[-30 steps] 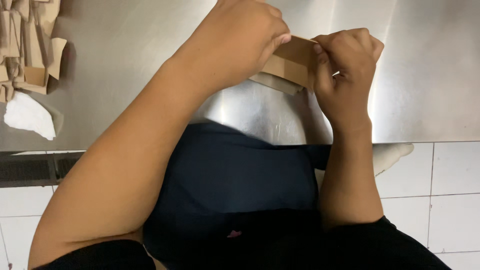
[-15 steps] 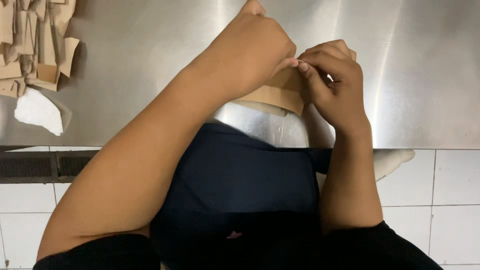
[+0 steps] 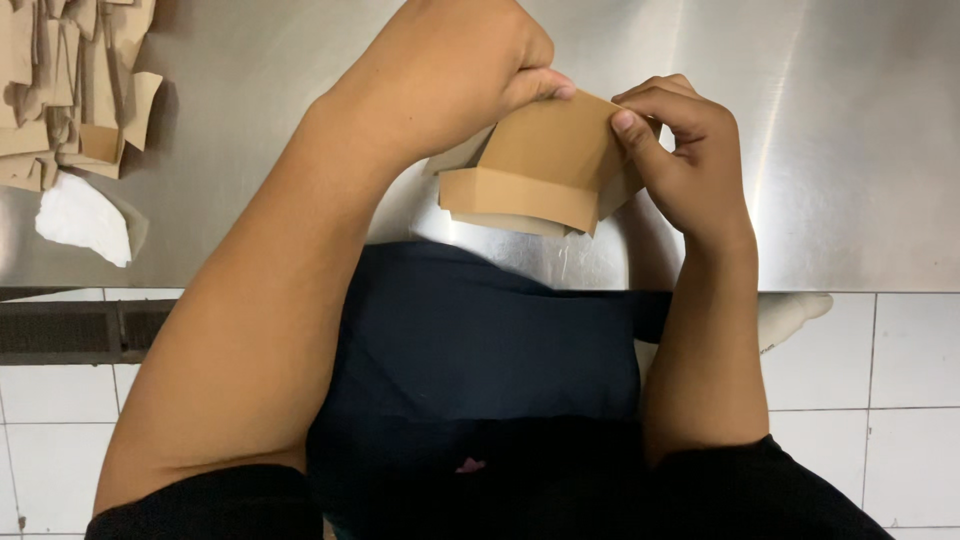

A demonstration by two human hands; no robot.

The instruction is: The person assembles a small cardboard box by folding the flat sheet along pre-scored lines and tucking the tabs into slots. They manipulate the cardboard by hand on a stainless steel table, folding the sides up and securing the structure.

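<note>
head view: since half a second back you have lifted and turned the brown cardboard box so its folded base now faces the camera; before, your left hand covered most of it and only a flat brown edge showed. judged from that, one wall fold looks set and the piece now reads as a shallow tray rather than a flat blank, with a raised lip along its near edge. the box sits above the steel table, held clear of the surface near the table's front edge, with its reflection showing just under it. your left hand is curled over the far-left corner of the box, thumb and fingers pinching the top edge, so it is grasping the box. your right hand grips the right-hand wall, index finger pressed flat on the upper face and the other fingers wrapped behind; also grasping the box. both forearms come up from the table's front edge, the left crossing steeply from lower left, the right nearly upright, wrists bent inward toward each other. far to the left on the table lies a stack of flat cardboard blanks, with a white paper scrap just in front of it, well apart from the box.
</note>
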